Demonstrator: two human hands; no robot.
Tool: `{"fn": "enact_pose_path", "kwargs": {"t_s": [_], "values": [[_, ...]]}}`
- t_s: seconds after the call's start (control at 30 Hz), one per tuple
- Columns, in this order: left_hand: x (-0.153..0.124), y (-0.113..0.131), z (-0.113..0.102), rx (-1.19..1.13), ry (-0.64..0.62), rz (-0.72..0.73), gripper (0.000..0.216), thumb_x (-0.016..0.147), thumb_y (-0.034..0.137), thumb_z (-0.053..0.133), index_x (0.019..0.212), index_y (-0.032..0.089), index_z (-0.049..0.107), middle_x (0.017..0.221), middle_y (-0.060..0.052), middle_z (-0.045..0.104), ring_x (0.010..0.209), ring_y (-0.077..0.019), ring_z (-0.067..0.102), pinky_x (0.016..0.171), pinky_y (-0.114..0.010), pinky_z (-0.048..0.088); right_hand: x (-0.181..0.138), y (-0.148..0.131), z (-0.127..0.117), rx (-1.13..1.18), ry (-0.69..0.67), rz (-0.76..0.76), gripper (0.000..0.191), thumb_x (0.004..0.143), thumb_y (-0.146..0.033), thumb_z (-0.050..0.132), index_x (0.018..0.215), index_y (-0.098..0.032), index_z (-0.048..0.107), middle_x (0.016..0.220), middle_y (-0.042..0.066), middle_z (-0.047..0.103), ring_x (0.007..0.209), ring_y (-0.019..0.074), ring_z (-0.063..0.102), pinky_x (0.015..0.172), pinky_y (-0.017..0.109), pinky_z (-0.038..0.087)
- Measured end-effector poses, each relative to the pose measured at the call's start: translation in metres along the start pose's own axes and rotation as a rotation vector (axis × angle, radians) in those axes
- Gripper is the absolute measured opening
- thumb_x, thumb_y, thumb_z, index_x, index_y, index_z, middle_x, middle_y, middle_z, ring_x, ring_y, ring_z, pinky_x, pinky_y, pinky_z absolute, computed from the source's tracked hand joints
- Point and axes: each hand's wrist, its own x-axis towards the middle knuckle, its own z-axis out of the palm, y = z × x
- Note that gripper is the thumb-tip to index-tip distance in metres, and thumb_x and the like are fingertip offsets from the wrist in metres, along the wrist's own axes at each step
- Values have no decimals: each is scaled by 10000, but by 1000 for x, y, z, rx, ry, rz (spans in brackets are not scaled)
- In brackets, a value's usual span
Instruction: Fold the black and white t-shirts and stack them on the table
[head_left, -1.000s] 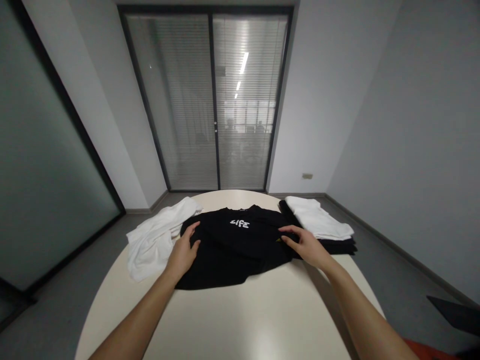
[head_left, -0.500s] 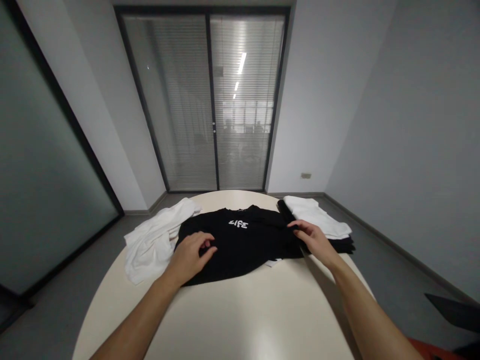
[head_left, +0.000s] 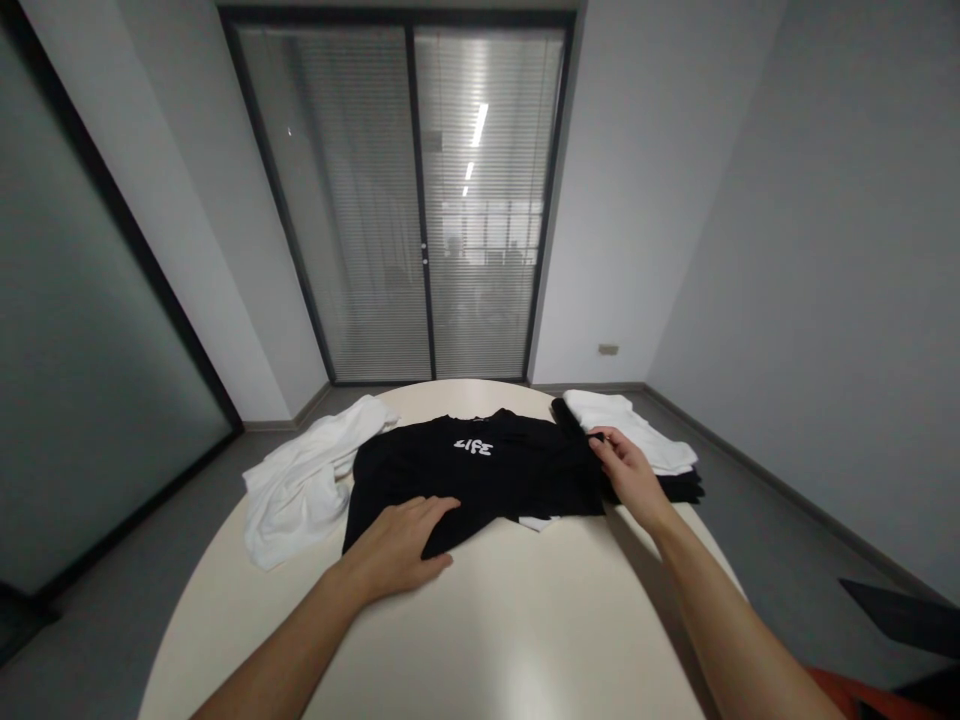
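Note:
A black T-shirt (head_left: 480,470) with white lettering lies flat on the round cream table (head_left: 495,630). My left hand (head_left: 401,548) rests open and flat on its near hem, fingers stretched out to the right. At the shirt's right edge, my right hand (head_left: 626,468) touches the black cloth with fingers together; I cannot tell if it pinches the fabric. A bit of white cloth (head_left: 538,522) peeks out under the near right hem.
A loose white garment (head_left: 300,480) lies crumpled at the table's left edge. A folded white garment (head_left: 630,440) sits on folded black ones (head_left: 679,488) at the right. Glass doors with blinds (head_left: 420,200) stand beyond. An orange seat edge (head_left: 840,690) shows at the bottom right.
My left hand slid from the shirt's left side down to its near hem. My right hand moved farther away along the right edge. The shirt's lower part now lies smoother and narrower.

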Motion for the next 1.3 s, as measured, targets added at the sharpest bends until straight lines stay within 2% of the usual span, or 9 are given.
{"fn": "enact_pose_path", "kwargs": {"t_s": [0.13,0.33,0.53,0.67,0.83,0.97,1.07,1.17,1.3], "values": [[3,9,4,70,11,-55,648,880,330,587,1474,182,376,1346,-113,600,1190,-279,577,990,-402,467,2,3,3,45,45,16,429,804,-597,631,985,-207,626,666,-31,545,622,143,489,563,241,382],[6,18,4,134,-14,-62,388,856,199,536,1244,184,561,1088,-95,682,1028,-259,629,875,-373,496,4,9,5,129,55,24,443,778,-609,666,978,-217,616,688,-33,563,632,143,500,579,241,380],[5,4,4,59,33,-8,229,912,130,455,1046,222,616,1023,-48,694,975,-206,645,838,-318,487,6,15,6,179,53,42,452,756,-625,688,974,-236,611,731,-23,610,683,163,550,646,262,424],[-1,-2,-8,-122,108,30,208,833,101,487,965,224,589,1010,-21,680,938,-178,640,840,-287,470,5,9,2,149,66,50,459,741,-618,696,959,-222,615,715,-30,589,670,156,532,623,255,403],[-7,-6,-24,-419,-1,18,173,690,88,480,802,203,544,1020,-22,670,912,-165,609,812,-264,456,-8,-9,-10,197,-316,140,345,809,-529,679,876,-201,594,699,-34,551,629,123,497,578,232,369],[-10,-3,-28,-654,-346,-133,150,633,146,499,771,192,536,695,54,567,633,-106,507,584,-202,386,-19,-21,-14,204,-813,258,399,731,-526,756,835,-171,608,619,-56,509,525,79,413,489,198,276],[-14,3,-30,-752,-626,-220,167,592,174,529,758,191,547,606,87,522,525,-78,432,483,-176,314,-24,-30,-12,195,-1140,322,447,671,-535,799,806,-145,629,542,-84,472,456,47,325,445,184,191],[-19,11,-33,-746,-761,-248,162,584,178,567,744,190,593,618,81,574,518,-76,461,465,-164,332,-27,-39,-11,207,-1302,337,452,656,-523,820,781,-130,636,527,-83,498,435,35,330,433,174,201],[-23,22,-37,-663,-811,-212,195,592,138,590,762,197,667,620,78,606,523,-81,501,467,-155,355,-30,-51,-8,191,-1354,341,443,677,-511,821,784,-125,631,543,-76,535,442,32,376,432,159,238]]}}
